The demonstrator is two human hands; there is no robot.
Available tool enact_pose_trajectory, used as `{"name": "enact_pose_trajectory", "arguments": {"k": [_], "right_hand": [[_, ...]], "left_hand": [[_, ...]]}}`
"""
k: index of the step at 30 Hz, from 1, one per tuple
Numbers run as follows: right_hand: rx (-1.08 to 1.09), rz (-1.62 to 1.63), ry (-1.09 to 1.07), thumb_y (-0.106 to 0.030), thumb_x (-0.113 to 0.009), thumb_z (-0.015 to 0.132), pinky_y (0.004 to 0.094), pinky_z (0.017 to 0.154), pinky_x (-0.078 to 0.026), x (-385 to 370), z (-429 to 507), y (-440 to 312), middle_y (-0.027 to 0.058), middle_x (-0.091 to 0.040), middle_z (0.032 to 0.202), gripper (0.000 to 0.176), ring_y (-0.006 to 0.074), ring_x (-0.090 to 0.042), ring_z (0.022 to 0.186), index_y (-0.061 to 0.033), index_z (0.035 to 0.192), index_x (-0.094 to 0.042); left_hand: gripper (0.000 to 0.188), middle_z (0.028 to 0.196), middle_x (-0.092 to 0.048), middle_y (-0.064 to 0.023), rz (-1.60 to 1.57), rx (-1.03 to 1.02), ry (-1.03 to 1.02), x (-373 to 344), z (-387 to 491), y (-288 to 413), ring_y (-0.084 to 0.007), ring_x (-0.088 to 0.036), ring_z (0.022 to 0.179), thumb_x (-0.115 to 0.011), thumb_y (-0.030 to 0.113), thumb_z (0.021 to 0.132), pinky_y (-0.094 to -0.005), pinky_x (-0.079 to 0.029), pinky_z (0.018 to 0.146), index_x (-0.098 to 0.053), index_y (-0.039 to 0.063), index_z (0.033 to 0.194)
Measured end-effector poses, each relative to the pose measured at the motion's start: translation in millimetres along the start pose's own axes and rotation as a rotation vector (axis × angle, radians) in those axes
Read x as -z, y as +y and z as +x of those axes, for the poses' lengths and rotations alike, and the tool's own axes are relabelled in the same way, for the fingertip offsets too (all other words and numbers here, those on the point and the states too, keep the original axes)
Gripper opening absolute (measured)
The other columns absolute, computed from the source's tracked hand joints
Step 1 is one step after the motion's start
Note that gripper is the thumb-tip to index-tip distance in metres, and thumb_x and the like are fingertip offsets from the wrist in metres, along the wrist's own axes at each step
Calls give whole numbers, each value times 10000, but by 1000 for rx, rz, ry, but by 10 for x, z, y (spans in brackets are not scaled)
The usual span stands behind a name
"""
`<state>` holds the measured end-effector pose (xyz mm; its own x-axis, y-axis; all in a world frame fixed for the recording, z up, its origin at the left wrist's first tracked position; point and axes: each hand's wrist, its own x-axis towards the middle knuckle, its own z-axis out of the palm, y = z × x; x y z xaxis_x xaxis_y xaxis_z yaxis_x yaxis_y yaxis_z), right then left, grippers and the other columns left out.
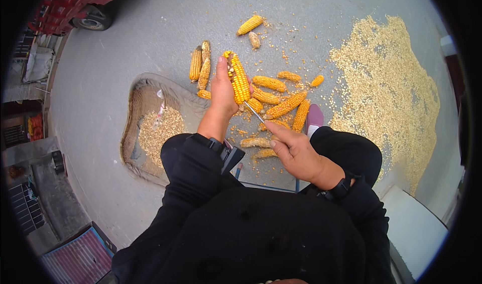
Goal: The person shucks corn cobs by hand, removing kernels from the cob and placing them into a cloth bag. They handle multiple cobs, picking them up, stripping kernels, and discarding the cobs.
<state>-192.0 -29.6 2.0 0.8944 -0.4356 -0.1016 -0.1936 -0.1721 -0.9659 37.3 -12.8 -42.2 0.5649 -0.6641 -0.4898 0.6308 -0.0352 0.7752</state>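
My left hand (224, 90) grips a yellow corn cob (239, 78), which has a furrow of missing kernels along one side. In my right hand (301, 154) is a tool with a thin metal shaft (254, 111), probably a screwdriver; its handle is hidden in my fist. The shaft's far end meets the lower end of the cob. Below and to the right of the cob, several other corn cobs (286, 105) lie on the concrete ground among loose kernels. Partly stripped cobs (204, 73) lie in a small group left of my left hand.
A woven scoop basket (126, 133) holding kernels (160, 133) lies at the left. Corn kernels (388, 84) are spread widely over the ground at the right. One cob (249, 25) and a short stripped piece (254, 40) lie farther out. A red vehicle (75, 5) stands at the upper left.
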Motion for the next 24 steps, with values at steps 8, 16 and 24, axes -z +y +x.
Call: {"name": "enact_pose_trajectory", "arguments": {"k": [8,16,24], "right_hand": [[117,-27,274,-67,-527,882,357,742,-487,-314,90,110,239,-617,920,416,329,-634,820,24,1283,-467],[-140,88,180,-70,-532,901,301,814,-467,-324,163,85,218,-614,1088,419,202,-613,949,15,1306,-461],[-244,41,181,-85,-530,870,344,717,-487,-292,347,133,265,-630,866,386,304,-646,780,63,1226,-511]], "left_hand": [[538,695,-583,-155,-169,-172,227,-69,109,-194,-274,-576,511,-342,583,929,-391,-496,470,-500,70,904],[524,688,-574,-157,-166,-249,306,-39,189,-294,-281,-568,503,-334,561,937,-407,-516,468,-488,61,933],[489,743,-587,-105,21,-266,265,-136,24,-464,-227,-592,618,-351,515,957,-367,-527,548,-524,58,943]]}}
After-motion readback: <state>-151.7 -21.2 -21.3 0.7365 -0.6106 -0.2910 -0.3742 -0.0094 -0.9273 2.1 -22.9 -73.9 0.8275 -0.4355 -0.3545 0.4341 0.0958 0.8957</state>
